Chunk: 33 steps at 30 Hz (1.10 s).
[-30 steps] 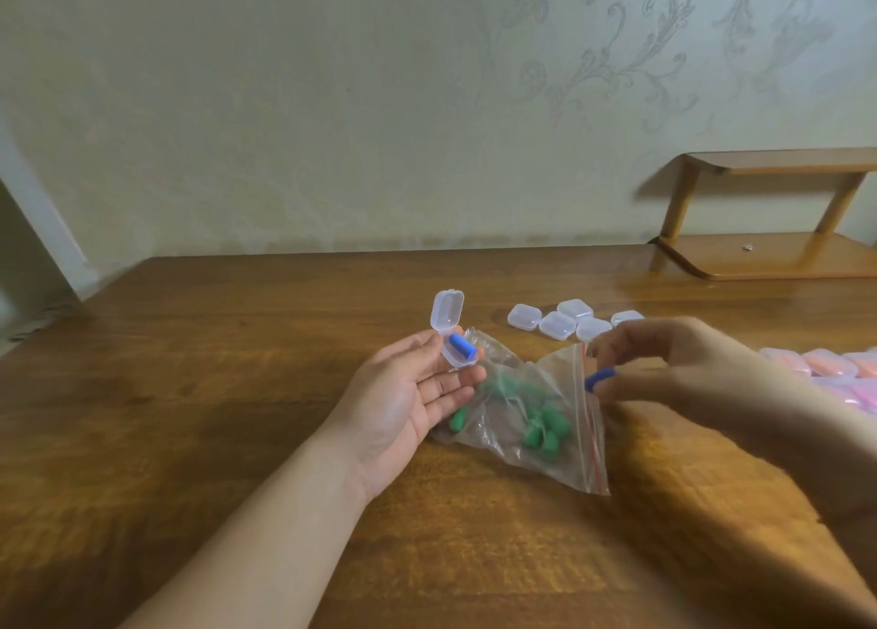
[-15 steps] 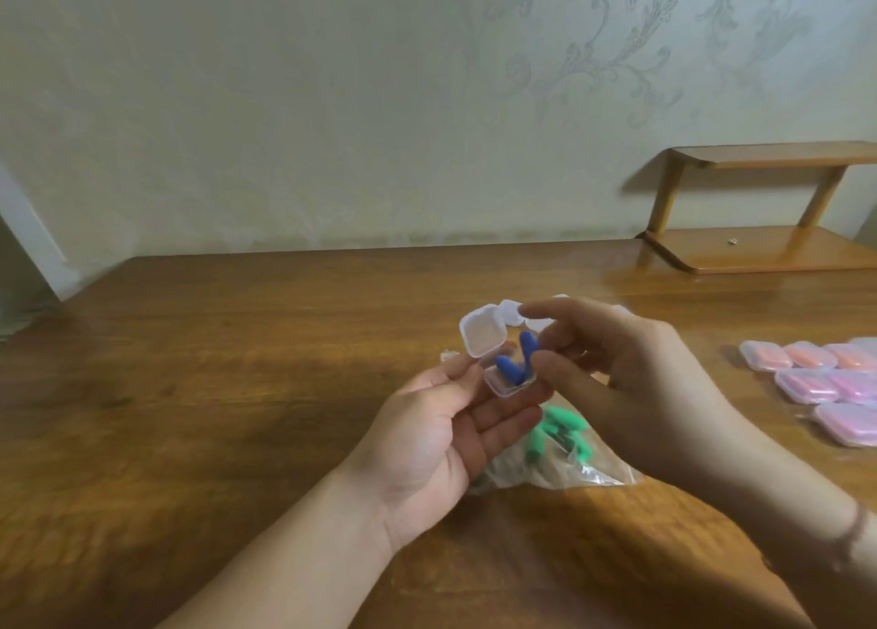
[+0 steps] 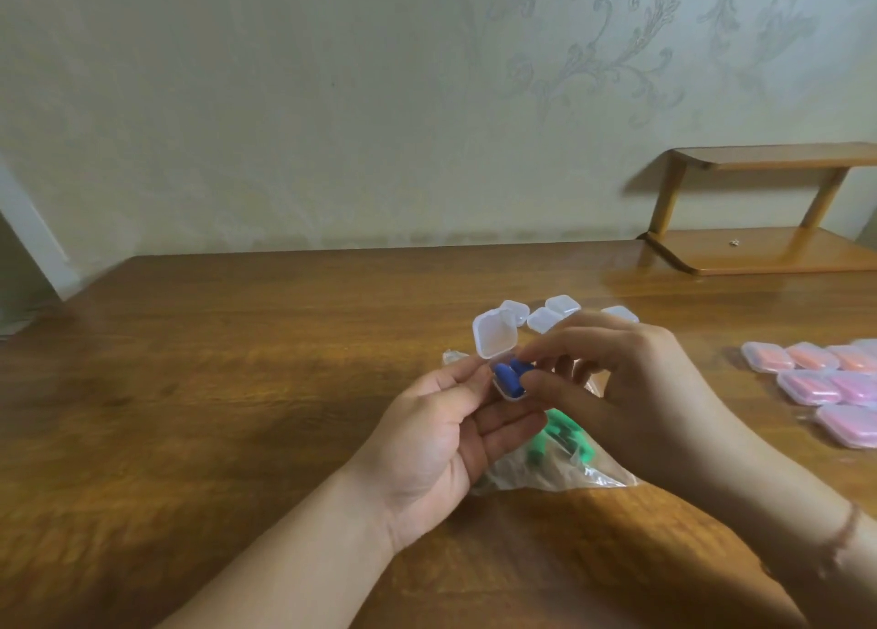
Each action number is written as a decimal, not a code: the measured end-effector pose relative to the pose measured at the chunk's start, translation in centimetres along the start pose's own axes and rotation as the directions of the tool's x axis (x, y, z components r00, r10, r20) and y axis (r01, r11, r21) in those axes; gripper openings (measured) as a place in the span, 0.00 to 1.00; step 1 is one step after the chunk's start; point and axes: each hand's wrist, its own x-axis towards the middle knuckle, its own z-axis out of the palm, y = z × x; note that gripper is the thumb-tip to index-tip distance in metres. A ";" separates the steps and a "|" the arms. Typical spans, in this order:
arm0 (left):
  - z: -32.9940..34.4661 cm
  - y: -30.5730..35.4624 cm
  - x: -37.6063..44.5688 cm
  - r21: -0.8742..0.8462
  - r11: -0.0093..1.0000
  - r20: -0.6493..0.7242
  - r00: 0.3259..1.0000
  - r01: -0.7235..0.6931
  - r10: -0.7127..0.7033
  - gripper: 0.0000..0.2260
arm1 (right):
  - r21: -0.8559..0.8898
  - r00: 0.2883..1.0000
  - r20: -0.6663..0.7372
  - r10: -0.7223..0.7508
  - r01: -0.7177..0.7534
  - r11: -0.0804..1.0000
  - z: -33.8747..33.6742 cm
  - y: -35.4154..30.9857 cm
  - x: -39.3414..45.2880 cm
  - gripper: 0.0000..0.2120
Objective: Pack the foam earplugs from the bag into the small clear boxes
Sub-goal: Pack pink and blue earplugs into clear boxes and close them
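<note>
Wooden table (image 3: pixel 190 415) filled the view, its far edge against a pale wall with a faint scroll pattern; no readable writing or brand seen anywhere. Nearest, the left hand (image 3: pixel 441 434) lay palm-up, fingers curled, pinching a small clear box (image 3: pixel 504 381) at its fingertips, hinged lid (image 3: pixel 494 339) standing open. Two blue earplugs (image 3: pixel 508 376) sat in the box. Right hand (image 3: pixel 631 391) came in from the right, thumb and forefinger pinched on the upper blue plug, remaining fingers bent. Under both hands lay the clear bag (image 3: pixel 560 472) on the table, green earplugs (image 3: pixel 555 434) inside. Beyond, closed empty boxes (image 3: pixel 545 317) clustered. Far right: filled boxes (image 3: pixel 816 381) with pink and orange contents. Furthest, a wooden shelf (image 3: pixel 759 248).
</note>
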 end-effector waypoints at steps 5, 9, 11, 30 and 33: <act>0.0 0.2 -0.1 -0.003 1.000 -0.010 1.000 -0.006 0.006 0.13 | 0.014 1.000 0.004 0.008 -0.008 1.000 -0.7 0.0 -0.1 0.08; 0.0 0.1 -0.1 0.017 1.000 -0.011 1.000 -0.005 0.005 0.13 | -0.032 1.000 -0.001 0.009 -0.009 0.999 -0.4 0.0 0.0 0.08; -0.1 0.0 0.0 0.023 1.000 -0.004 1.000 0.003 -0.003 0.13 | -0.022 1.000 -0.030 0.000 -0.001 1.000 -0.3 -0.1 -0.1 0.07; -0.7 0.5 -0.1 0.203 0.971 0.170 0.981 -0.123 0.089 0.18 | -0.201 0.980 -0.008 -0.196 0.191 0.961 -0.3 0.5 -0.3 0.14; -0.7 0.3 0.0 0.421 0.875 0.150 0.970 -0.237 0.190 0.24 | 0.014 0.998 0.004 -0.059 0.059 0.998 -0.9 0.3 -0.4 0.15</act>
